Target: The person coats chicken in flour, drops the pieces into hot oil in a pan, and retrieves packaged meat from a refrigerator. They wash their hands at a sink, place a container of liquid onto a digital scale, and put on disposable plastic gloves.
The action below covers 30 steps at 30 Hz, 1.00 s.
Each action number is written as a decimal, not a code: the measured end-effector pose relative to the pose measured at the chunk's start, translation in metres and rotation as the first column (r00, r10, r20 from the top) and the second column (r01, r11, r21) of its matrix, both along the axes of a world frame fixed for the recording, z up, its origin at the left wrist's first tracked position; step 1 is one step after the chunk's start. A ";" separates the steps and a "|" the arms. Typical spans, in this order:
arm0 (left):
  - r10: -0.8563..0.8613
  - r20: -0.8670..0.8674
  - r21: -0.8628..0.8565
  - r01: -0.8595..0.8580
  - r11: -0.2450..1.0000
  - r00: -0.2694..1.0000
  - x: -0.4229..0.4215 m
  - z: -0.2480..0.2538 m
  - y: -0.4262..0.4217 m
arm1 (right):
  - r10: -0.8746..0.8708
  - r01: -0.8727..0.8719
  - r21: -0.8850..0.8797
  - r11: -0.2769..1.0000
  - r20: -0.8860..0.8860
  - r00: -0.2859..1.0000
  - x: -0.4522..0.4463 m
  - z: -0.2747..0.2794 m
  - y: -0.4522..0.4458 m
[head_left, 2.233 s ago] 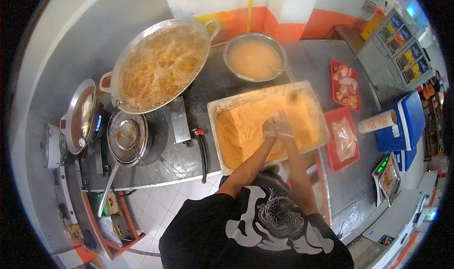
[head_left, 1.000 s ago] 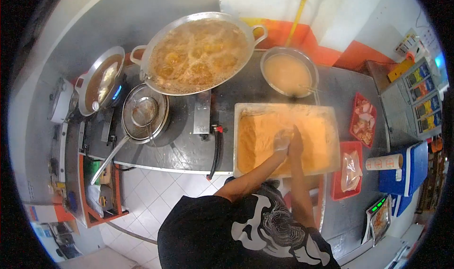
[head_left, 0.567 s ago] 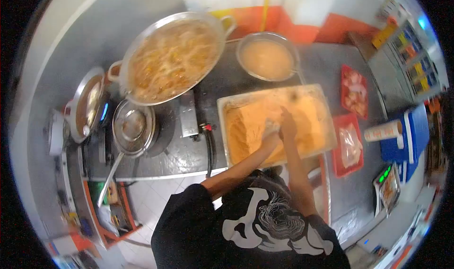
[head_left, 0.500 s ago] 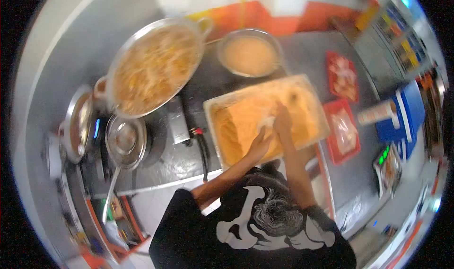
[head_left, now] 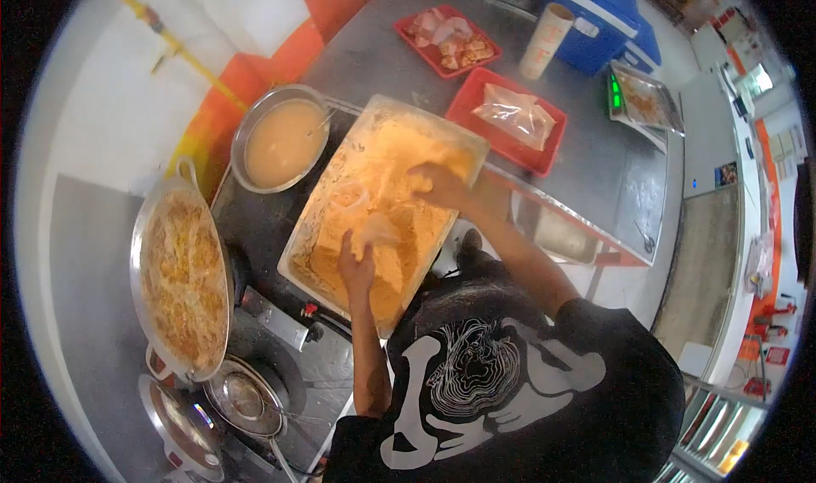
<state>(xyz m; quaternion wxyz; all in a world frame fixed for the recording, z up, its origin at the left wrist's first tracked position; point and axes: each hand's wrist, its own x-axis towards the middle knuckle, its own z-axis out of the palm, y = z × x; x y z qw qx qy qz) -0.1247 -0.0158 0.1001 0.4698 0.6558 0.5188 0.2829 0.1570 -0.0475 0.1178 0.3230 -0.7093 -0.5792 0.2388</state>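
Here, 1 blurred pale piece [head_left: 380, 230] between 2 loosely open hands [head_left: 355, 266] [head_left: 439, 187] over orange powder [head_left: 387, 162], any grip unclear.

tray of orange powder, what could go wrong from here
The loose powder might spill over the rim of the tray, with both the left hand and the right hand at work over it. The large pan is bubbling near the bowl of pale liquid, so splashes could reach that bowl. The strainer has a long handle toward the table's edge, which an arm could catch.
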 end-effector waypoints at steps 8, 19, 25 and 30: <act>0.507 -0.184 0.500 -0.364 0.786 0.842 -0.076 0.020 -0.047 | -0.892 0.741 0.515 0.431 0.118 0.436 0.174 -0.028 -0.055; 0.633 0.465 -0.611 -0.293 0.735 0.619 -0.096 -0.043 -0.071 | -0.883 0.898 -0.102 0.429 0.162 0.440 0.279 -0.147 -0.200; 0.698 0.485 -0.574 -0.411 0.708 0.526 -0.042 -0.031 -0.100 | -0.854 0.909 0.017 0.417 0.352 0.384 0.333 -0.169 -0.330; 0.819 0.461 -0.672 -0.469 0.574 0.342 0.053 -0.021 -0.121 | -0.851 0.918 -0.111 0.380 0.346 0.394 0.353 -0.133 -0.429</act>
